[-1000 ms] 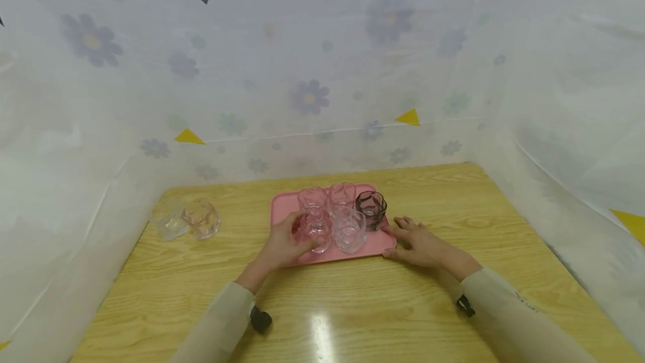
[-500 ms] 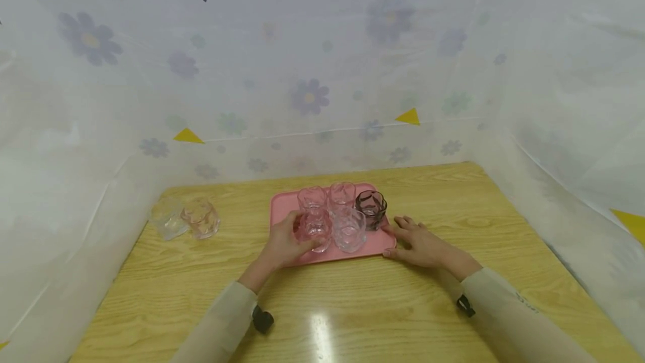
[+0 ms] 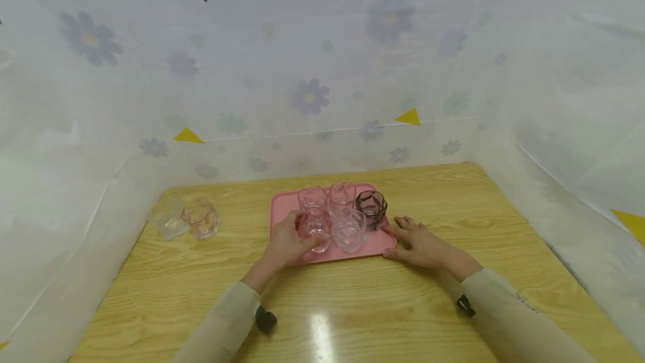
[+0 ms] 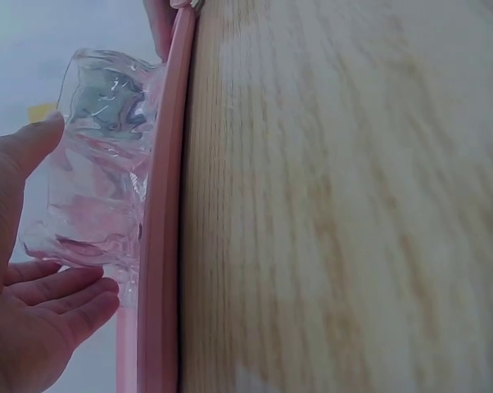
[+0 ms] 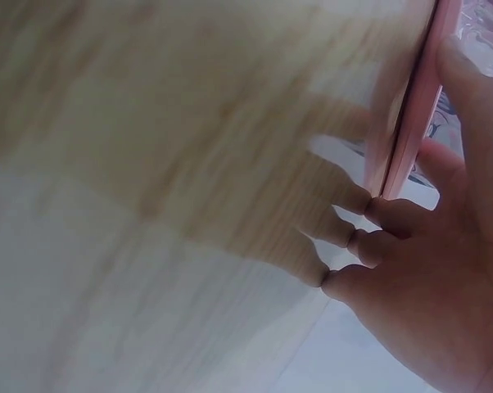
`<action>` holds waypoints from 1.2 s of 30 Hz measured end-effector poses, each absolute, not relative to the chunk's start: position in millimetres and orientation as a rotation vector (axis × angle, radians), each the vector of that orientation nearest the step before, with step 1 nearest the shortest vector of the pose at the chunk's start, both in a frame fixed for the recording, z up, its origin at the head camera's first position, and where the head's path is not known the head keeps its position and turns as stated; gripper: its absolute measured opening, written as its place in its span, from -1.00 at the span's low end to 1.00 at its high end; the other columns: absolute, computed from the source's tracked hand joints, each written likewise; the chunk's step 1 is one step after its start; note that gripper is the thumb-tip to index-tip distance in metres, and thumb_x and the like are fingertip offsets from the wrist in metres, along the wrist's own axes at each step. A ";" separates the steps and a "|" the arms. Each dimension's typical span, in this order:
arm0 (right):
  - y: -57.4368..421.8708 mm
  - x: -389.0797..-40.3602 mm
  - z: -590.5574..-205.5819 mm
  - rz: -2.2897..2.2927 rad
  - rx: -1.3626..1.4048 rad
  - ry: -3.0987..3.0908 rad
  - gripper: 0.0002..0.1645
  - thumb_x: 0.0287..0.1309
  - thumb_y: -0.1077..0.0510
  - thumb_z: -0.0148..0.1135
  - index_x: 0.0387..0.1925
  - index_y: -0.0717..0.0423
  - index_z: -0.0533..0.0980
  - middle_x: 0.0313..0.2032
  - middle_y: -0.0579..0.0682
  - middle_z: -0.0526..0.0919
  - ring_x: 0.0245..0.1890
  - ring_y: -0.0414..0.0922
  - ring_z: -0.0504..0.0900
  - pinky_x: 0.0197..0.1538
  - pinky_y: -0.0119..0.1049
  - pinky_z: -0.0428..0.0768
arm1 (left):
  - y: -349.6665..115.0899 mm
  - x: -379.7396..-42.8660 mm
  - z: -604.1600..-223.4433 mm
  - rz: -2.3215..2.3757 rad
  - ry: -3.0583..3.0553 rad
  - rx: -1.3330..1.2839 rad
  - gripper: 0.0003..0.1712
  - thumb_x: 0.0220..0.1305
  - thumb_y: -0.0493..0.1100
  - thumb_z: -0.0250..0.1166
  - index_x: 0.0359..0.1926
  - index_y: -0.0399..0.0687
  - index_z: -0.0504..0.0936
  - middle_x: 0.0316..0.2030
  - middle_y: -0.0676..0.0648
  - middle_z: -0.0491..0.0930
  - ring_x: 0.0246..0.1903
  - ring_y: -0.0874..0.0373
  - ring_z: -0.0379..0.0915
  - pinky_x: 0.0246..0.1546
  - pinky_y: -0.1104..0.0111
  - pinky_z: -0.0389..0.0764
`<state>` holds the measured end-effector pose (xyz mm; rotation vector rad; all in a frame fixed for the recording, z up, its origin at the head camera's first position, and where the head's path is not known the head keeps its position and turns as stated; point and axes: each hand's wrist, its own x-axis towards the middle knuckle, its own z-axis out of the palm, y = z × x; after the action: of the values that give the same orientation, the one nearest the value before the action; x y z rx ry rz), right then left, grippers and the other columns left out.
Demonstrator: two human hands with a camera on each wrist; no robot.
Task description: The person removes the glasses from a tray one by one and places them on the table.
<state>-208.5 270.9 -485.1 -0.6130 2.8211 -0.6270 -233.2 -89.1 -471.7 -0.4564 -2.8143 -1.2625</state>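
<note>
A pink tray [image 3: 280, 206] on the table carries several faceted glass tumblers. My left hand [image 3: 288, 240] is around a pink tumbler [image 3: 316, 228] at the tray's front left. In the left wrist view its fingers [image 4: 66, 299] lie nearly straight beside the tumbler, with the thumb reaching along the other side. A clear tumbler [image 3: 349, 231] stands just right of the pink one. Behind them stand two pale pink tumblers, with a dark smoky tumbler [image 3: 371, 210] at the right. My right hand [image 3: 420, 244] rests at the tray's right end, fingers spread, thumb and index touching its edge.
On the table's left side stand a clear tumbler [image 3: 168, 218] and a pale pinkish tumbler [image 3: 201, 218], close together. The wood-grain table [image 3: 373, 307] is walled at the back and both sides by a white flowered sheet [image 3: 262, 66].
My left hand and wrist have shifted slightly right, the thumb moving a little across the front of the pink tumbler. The right hand, tray and other tumblers stay put.
</note>
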 end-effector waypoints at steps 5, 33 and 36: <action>270.2 -208.4 -484.8 -0.640 -0.618 2.819 -0.04 0.40 -0.42 0.20 0.59 0.03 0.31 0.58 0.45 0.12 0.61 0.45 0.01 0.53 0.54 -0.03 | -88.0 -233.1 -470.2 -1.272 -2.806 -0.443 -0.11 0.12 0.20 0.62 0.27 -0.24 0.52 0.02 -0.16 0.70 -0.09 0.05 0.59 -0.09 0.21 0.67; 270.2 -207.6 -481.7 -0.614 -0.636 2.827 -0.05 0.41 -0.40 0.20 0.58 0.04 0.31 0.57 0.46 0.15 0.60 0.46 0.03 0.51 0.56 0.02 | -120.8 -229.4 -454.6 -1.356 -2.670 -0.428 -0.25 0.04 0.14 0.69 0.14 -0.12 0.61 -0.08 -0.15 0.66 -0.18 0.09 0.43 -0.12 0.28 0.54; 270.0 -207.2 -481.1 -0.613 -0.637 2.827 -0.06 0.41 -0.39 0.21 0.58 0.05 0.32 0.57 0.46 0.15 0.60 0.46 0.04 0.50 0.56 0.02 | -128.6 -230.9 -454.0 -1.324 -2.686 -0.398 -0.24 0.03 0.18 0.68 0.12 -0.11 0.61 -0.11 -0.14 0.64 -0.19 0.07 0.43 -0.14 0.27 0.54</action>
<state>-207.2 270.0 -481.1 -0.6370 2.8270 -0.6129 -230.9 -128.6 -454.0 -0.3979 -2.6862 -1.3241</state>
